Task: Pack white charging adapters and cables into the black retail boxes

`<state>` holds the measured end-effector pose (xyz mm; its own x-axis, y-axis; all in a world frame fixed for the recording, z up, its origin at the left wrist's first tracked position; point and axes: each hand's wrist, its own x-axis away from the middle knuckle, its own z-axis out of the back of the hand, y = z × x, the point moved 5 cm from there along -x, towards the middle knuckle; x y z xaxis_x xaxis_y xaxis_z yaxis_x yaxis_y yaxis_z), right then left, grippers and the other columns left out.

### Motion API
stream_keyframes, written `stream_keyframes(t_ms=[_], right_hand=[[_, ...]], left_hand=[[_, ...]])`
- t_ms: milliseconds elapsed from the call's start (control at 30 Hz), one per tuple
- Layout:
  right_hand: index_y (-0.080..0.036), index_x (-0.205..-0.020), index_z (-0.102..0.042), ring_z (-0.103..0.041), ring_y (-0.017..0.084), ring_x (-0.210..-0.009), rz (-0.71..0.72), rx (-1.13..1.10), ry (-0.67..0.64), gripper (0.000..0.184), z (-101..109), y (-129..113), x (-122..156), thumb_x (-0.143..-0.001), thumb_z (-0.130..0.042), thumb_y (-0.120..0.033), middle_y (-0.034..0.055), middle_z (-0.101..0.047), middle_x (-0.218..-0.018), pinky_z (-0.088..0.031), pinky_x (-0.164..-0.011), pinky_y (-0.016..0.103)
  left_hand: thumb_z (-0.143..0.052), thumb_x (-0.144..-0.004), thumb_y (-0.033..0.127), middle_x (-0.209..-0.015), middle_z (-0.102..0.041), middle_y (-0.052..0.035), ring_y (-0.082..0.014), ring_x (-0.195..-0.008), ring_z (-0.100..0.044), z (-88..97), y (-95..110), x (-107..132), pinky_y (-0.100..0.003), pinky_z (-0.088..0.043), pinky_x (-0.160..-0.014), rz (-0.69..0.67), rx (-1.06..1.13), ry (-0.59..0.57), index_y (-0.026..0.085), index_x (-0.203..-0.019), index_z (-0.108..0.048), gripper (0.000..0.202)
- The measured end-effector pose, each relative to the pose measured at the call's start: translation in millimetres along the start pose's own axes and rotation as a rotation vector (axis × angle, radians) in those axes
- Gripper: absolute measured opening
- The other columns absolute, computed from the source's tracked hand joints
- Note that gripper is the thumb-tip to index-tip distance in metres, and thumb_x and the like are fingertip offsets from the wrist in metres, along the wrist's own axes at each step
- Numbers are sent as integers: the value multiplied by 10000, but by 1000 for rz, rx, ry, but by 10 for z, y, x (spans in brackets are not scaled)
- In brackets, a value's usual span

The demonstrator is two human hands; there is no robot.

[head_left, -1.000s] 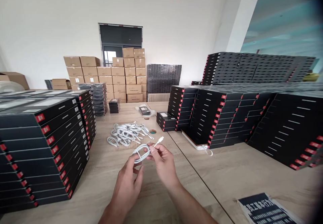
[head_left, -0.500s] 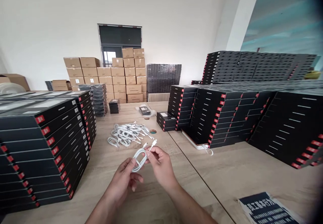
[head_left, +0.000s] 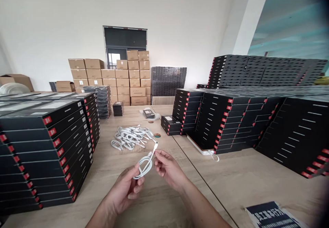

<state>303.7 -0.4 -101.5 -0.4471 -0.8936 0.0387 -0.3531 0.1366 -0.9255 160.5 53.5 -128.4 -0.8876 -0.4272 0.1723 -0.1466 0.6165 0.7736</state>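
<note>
L hand [head_left: 128, 183] clamped on coiled white cable [head_left: 148, 168], thumb on top at coil's 8 o'clock, fingers curled below. R hand [head_left: 171, 169] at coil's 2 o'clock, thumb + index tips close together right at the strand under the plug [head_left: 155, 146]; can't tell if pinching or just touching. Plug sticks up toward 1 o'clock, another cable end near it at coil's top. Coil held up over wood-look worktop [head_left: 154, 200], between the hands.

Rest by clock, coil = centre: loose pile of white cables [head_left: 132, 136] at 11, overlapping, on worktop, near but apart from coil. Round hole [head_left: 157, 135] at 1. Bagged dark item [head_left: 148, 113] at 12, further back; small black stack [head_left: 118, 109] at 11. Tall black box stack w/ red labels [head_left: 64, 149] at 9, more black boxes [head_left: 214, 120] at 2. Flat white item [head_left: 197, 147] partly under boxes btwn 2 & 3, white loop [head_left: 215, 157] at its near end. Dark printed sheet [head_left: 268, 214] btwn 3 & 4, cut off by the frame edge. Brown cartons [head_left: 122, 80] stacked btwn 11 & 12, by the wall
</note>
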Motion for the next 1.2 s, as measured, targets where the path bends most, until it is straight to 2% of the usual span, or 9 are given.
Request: stream_keyframes(t_ms=[167, 367, 433, 500, 567, 733, 900, 1000, 1200], right_hand=[[-198, -840, -709, -533, 90, -536, 135, 126, -11, 298, 48, -116, 2, -698, -780, -449, -30, -646, -668, -294, -432, 178], [-194, -909, -771, -526, 118, -539, 137, 577, -271, 232, -97, -69, 109, -762, -716, -365, -16, -663, -629, -394, -509, 227], [-211, -875, -773, -552, 132, -611, 198, 646, -337, 166, -176, -79, 149, -765, -696, -308, -11, -676, -700, -423, -576, 242], [-206, -779, -757, -544, 132, -648, 295, 681, -324, 92, -217, -128, 167, -754, -689, -262, -18, -656, -713, -422, -621, 243], [-194, -739, -722, -512, 120, -625, 313, 655, -288, 74, -214, -155, 160, -760, -684, -254, -35, -614, -670, -400, -608, 232], [-183, -753, -662, -459, 101, -562, 137, 416, -276, 179, -184, -66, 134, -729, -735, -344, -56, -555, -604, -348, -539, 207], [-185, -719, -623, -420, 82, -533, 9, 123, -296, 226, -257, 79, 158, -628, -789, -309, -49, -574, -624, -269, -494, 187], [-186, -747, -638, -447, 85, -564, -25, -9, -330, 205, -304, 144, 171, -640, -779, -290, -33, -611, -671, -303, -524, 192], [-189, -737, -668, -558, 139, -658, 22, 98, -227, 223, -197, 191, 100, -569, -814, -193, -18, -666, -679, -388, -622, 235]], left_hand=[[-788, -698, 385, -589, -424, 100, -9, -405, -265, -57, 43, 52, -174, -27, -377, -23, -76, -17, 195, -857, -486, 390], [-780, -728, 343, -603, -378, 102, -6, -427, -237, -25, 126, 66, -145, -64, -373, -113, 60, 0, 191, -812, -450, 373], [-767, -741, 337, -598, -373, 101, -5, -425, -226, -27, 120, 65, -146, -64, -369, -92, 57, -24, 186, -814, -456, 354], [-757, -747, 339, -592, -382, 100, -8, -422, -224, -35, 102, 61, -152, -61, -368, -57, 16, -48, 184, -846, -474, 338], [-754, -743, 355, -587, -403, 96, -12, -420, -238, -32, 87, 52, -161, -55, -371, -41, -58, -50, 183, -898, -494, 348], [-760, -713, 422, -581, -429, 93, -19, -425, -257, 12, 84, 56, -180, -51, -395, -32, -230, -9, 192, -908, -497, 401], [-766, -683, 475, -575, -444, 89, -22, -437, -244, 27, 85, 97, -191, -67, -415, 9, -364, 4, 180, -934, -523, 457], [-778, -656, 496, -573, -455, 90, -20, -432, -236, 26, 69, 110, -195, -71, -418, 28, -370, 2, 183, -946, -521, 498], [-782, -659, 490, -575, -450, 92, -22, -425, -257, -26, -2, 77, -202, -64, -415, 38, -312, -15, 194, -924, -494, 491]])
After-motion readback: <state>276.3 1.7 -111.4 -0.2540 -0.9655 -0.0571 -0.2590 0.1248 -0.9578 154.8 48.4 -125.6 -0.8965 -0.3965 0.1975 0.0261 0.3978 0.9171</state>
